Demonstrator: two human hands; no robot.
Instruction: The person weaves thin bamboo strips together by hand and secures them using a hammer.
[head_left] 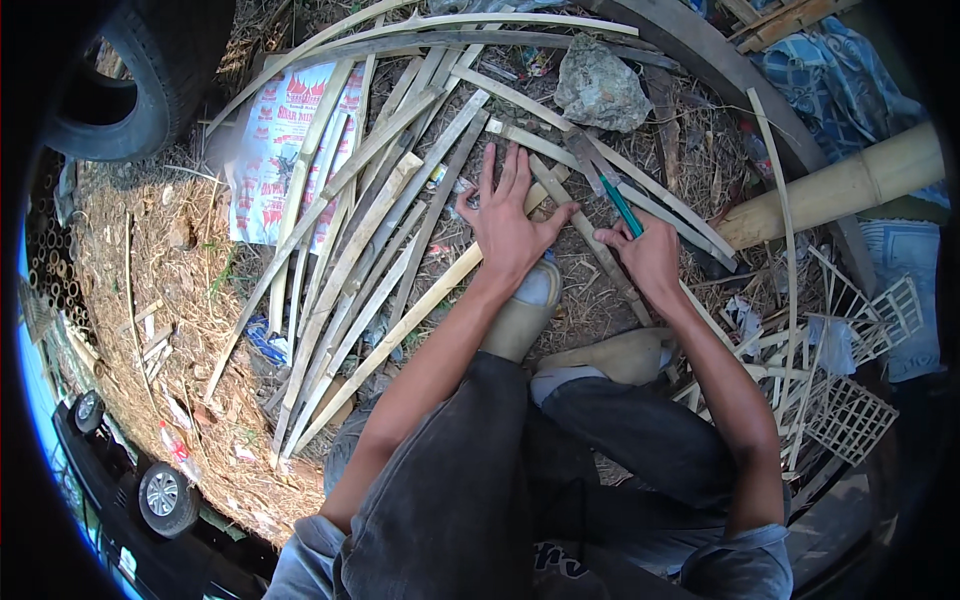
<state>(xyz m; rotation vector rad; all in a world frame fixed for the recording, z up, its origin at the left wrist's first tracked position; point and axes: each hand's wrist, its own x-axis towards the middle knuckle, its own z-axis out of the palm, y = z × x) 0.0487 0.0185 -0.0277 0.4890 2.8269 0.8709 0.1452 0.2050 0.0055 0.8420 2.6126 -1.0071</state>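
Note:
My left hand point(508, 220) lies with its fingers stretched out and apart near the upper ends of the bamboo strips, holding nothing. A pale bamboo strip point(432, 303) runs from beside its wrist down to the left. To the right, my right hand point(650, 255) is closed round the teal handle of a knife point(620, 205). Its grey blade points up and away, over a bamboo strip point(540, 150) that slants down to the right. A weathered strip point(597, 250) lies between the two hands. Many more split strips point(350, 270) fan out at the left.
A rock point(602, 85) sits beyond the hands. A printed sack point(265, 200) lies under the strips, with a tyre point(150, 80) at the far left. At the right are a thick bamboo pole point(850, 185) and lattice bamboo pieces point(855, 418). My shoes point(610, 357) are close below.

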